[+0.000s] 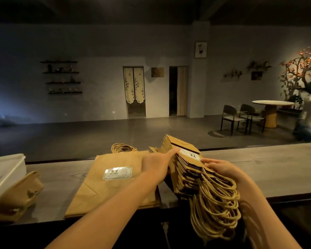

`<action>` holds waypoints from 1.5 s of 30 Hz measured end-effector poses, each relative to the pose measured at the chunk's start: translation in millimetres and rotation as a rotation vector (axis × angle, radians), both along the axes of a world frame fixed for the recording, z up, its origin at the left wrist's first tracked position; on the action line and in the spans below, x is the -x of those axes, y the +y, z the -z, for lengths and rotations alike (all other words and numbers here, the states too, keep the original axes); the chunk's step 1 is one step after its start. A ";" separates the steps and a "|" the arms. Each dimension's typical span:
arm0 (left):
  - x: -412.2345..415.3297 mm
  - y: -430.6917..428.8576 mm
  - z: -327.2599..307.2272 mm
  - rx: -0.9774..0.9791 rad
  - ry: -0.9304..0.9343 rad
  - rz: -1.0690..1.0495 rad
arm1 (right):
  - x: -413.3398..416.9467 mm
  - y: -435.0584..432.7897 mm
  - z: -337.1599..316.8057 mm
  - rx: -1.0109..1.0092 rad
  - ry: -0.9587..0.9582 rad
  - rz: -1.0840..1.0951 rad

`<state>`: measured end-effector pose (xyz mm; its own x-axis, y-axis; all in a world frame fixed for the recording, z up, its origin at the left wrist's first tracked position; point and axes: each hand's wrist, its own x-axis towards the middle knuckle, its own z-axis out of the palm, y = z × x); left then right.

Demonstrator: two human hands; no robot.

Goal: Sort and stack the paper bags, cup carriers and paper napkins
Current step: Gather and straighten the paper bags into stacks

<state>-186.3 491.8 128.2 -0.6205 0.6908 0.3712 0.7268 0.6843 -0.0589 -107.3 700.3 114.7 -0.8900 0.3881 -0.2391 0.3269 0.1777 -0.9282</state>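
**Two hands on a bundle of paper bags**

The right hand (pixel 224 169) grips the bundle of paper bags (pixel 187 169) from the right side. Its fingers (pixel 210 164) curl over the top edge of the bags. The left hand (pixel 156 166) is on the left side of the bundle. Its pointing finger (pixel 173 152) lies straight along the top bags. The other fingers of that hand are hidden, so I cannot tell if it grips the bundle or only touches it.

The bundle is thick, with many brown bags pressed together. It leans, with its far end up and its near end low, and its underside cannot be seen. The top bag has a white sticker (pixel 190 155) on it. The rope handles (pixel 215 203) hang down in a big bunch from the near end, past the edge of the wooden counter (pixel 267 169).

Just to the left of the bundle, a flat stack of bigger paper bags (pixel 115 186) lies on the counter. The left arm reaches over it. Its top bag has a sticker that reads 9.9 (pixel 117 173). The looped handles (pixel 122 147) of this stack stick out at the far end.

Farther left, brown cup carriers (pixel 16 196) sit near the counter's front edge. A white tub (pixel 4 173) is right behind them.

Across the dim room stand a round table (pixel 273 103), two chairs (pixel 232 117) and a tree with orange lights (pixel 302 69).
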 end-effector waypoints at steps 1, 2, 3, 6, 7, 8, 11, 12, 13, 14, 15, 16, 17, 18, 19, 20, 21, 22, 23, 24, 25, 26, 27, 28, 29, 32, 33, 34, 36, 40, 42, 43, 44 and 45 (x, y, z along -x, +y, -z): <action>-0.4 1.9 0.0 0.022 0.173 0.002 | -0.9 0.4 0.4 -0.016 0.003 0.004; 1.0 2.8 1.1 0.045 0.269 0.030 | -2.0 0.1 0.8 -0.020 0.014 0.006; 5.1 3.2 3.8 0.064 0.289 0.078 | -1.8 0.9 2.3 -0.031 0.019 0.006; 17.0 3.2 11.2 -0.009 0.123 0.387 | -2.9 -1.5 1.8 0.004 0.038 -0.009; 18.9 3.0 15.3 -0.121 0.020 0.482 | -5.6 -2.8 0.5 0.023 0.049 -0.024; 19.0 1.9 18.8 -0.246 -0.092 0.529 | -7.6 -3.7 0.9 0.100 0.075 -0.030; 16.5 3.5 13.6 -0.546 -0.299 0.579 | -10.3 3.2 7.9 0.209 0.208 -0.025; 14.4 4.2 7.5 -0.600 -0.344 0.582 | -11.9 2.6 9.7 0.082 0.192 -0.018; 12.4 5.4 0.5 -0.655 -0.375 0.581 | -14.0 -1.7 11.2 -0.028 0.173 0.004; 11.5 7.3 -5.2 -0.721 -0.398 0.573 | -16.9 -8.1 12.8 -0.101 0.180 0.020; 11.7 9.4 -10.3 -0.793 -0.422 0.548 | -18.4 -15.1 11.2 -0.132 0.205 0.070; 11.1 11.1 -15.7 -0.866 -0.444 0.515 | -23.0 -23.5 6.8 -0.170 0.299 0.108; 7.1 11.6 -21.8 -0.937 -0.474 0.480 | -21.9 -27.6 4.9 -0.014 0.452 0.152; 3.1 11.2 -27.3 -1.017 -0.530 0.477 | -21.2 -29.4 2.5 0.154 0.589 0.127; -0.8 11.7 -32.0 -1.106 -0.618 0.498 | -21.4 -33.2 -3.2 0.260 0.677 0.079; -5.8 12.2 -37.0 -1.195 -0.730 0.528 | -19.5 -35.8 -9.3 0.253 0.739 0.011; -11.2 13.6 -41.7 -1.280 -0.829 0.534 | -18.6 -40.2 -14.7 0.172 0.755 -0.031; -16.0 15.4 -45.5 -1.359 -0.910 0.512 | -15.3 -43.1 -19.9 0.068 0.774 -0.015; -19.3 18.6 -47.6 -1.412 -0.960 0.480 | -12.2 -47.3 -25.2 -0.017 0.798 0.033; -21.9 21.3 -48.6 -1.442 -0.993 0.455 | -8.2 -48.9 -28.6 -0.079 0.817 0.109; -22.9 23.9 -47.9 -1.449 -0.999 0.436 | -6.2 -50.8 -31.3 -0.116 0.835 0.173; -23.8 25.5 -47.3 -1.449 -0.984 0.416 | -5.4 -53.0 -33.3 -0.136 0.835 0.206; -22.4 26.5 -45.5 -1.443 -0.967 0.400 | -3.9 -53.9 -31.2 -0.143 0.824 0.217; -20.9 26.6 -43.7 -1.420 -0.950 0.387 | -3.6 -54.0 -27.5 -0.128 0.809 0.211; -19.0 25.7 -42.0 -1.374 -0.930 0.375 | -4.3 -53.7 -24.3 -0.104 0.793 0.204; -17.3 21.2 -42.4 -1.186 -0.927 0.366 | -6.7 -46.0 -15.4 0.017 0.792 0.231; -17.3 19.8 -42.2 -1.146 -0.943 0.385 | -7.6 -42.0 -12.5 0.055 0.796 0.251; -17.4 19.2 -40.0 -1.130 -0.969 0.410 | -8.7 -38.5 -10.0 0.090 0.795 0.274; -20.9 21.5 -29.6 -1.146 -1.027 0.429 | -9.9 -34.8 -5.3 0.156 0.783 0.293; -35.2 38.2 1.5 -1.184 -0.918 0.354 | -7.0 -38.0 -2.2 0.179 0.792 0.293; -38.5 44.7 10.0 -1.224 -0.844 0.299 | -5.8 -39.6 -2.3 0.153 0.792 0.314; -36.8 47.3 13.7 -1.242 -0.846 0.274 | -4.9 -40.7 -2.2 0.137 0.797 0.331; -35.2 48.7 15.5 -1.255 -0.856 0.260 | -4.3 -41.8 -1.9 0.117 0.804 0.340; -35.2 49.0 15.3 -1.254 -0.871 0.259 | -3.6 -42.9 -1.7 0.099 0.800 0.347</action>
<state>-151.1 540.8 112.9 -0.8615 0.3432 0.3743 0.3325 -0.1759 0.9266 -103.7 657.4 116.4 -0.6407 0.6785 0.3594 -0.4078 0.0958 -0.9080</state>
